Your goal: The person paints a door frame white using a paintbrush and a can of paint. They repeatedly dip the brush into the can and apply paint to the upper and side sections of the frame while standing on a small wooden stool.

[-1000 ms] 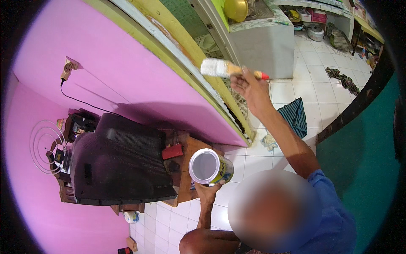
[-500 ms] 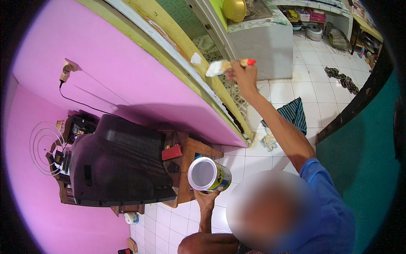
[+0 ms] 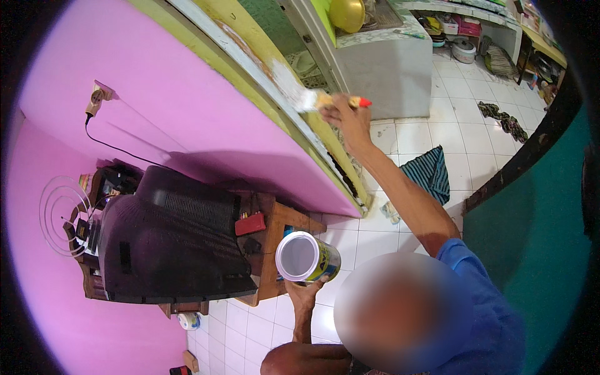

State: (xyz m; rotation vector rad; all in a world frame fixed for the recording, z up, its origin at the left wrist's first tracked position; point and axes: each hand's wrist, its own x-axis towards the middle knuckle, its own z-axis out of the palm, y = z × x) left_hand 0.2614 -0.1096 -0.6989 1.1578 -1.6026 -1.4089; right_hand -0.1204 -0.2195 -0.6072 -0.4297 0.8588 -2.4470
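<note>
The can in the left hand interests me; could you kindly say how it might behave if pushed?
The can probably feels stiff, as its outline looks evenly round. Its cylindrical side suggests it could roll if laid down. With its top open, any contents would likely spill if tipped.

Pink wall fills left side; power socket on it, broad shadow lower down. Dark, bulky television beside wall, on wooden bench. White tiled floor, glare on near tiles. Grey-sided bench far. Teal panel right, dark-edged.
</note>
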